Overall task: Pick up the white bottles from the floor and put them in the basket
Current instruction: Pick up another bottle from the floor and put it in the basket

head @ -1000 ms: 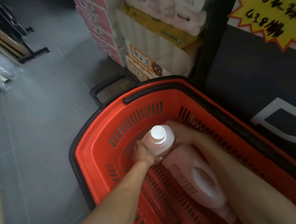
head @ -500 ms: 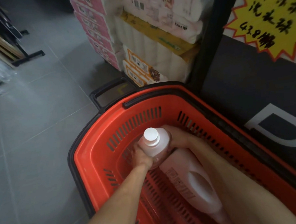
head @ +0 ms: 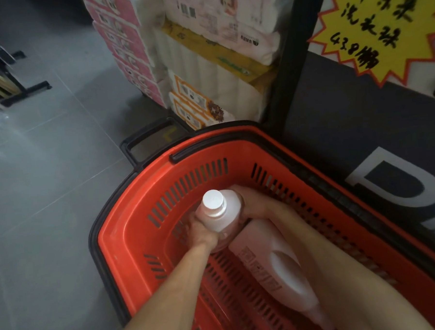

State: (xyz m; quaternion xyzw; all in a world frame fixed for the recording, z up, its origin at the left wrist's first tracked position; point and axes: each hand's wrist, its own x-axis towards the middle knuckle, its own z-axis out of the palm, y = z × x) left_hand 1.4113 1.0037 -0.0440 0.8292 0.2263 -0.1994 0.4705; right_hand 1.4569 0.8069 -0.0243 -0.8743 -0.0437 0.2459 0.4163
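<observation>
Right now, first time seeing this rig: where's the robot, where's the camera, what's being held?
There is no robot here. A person is working with bare hands, and the single picture comes from a wide-angle camera on their head, looking forward and down, so the two forearms are the wearer's own.

The red basket stands on a grey tiled floor, beside stacked paper-goods packs and under a yellow sign.

The left hand and right hand both grip an upright white bottle inside the basket, with its cap towards the camera. Whether its base rests on the bottom is hidden. A second white bottle lies on its side in the basket, next to it.
</observation>
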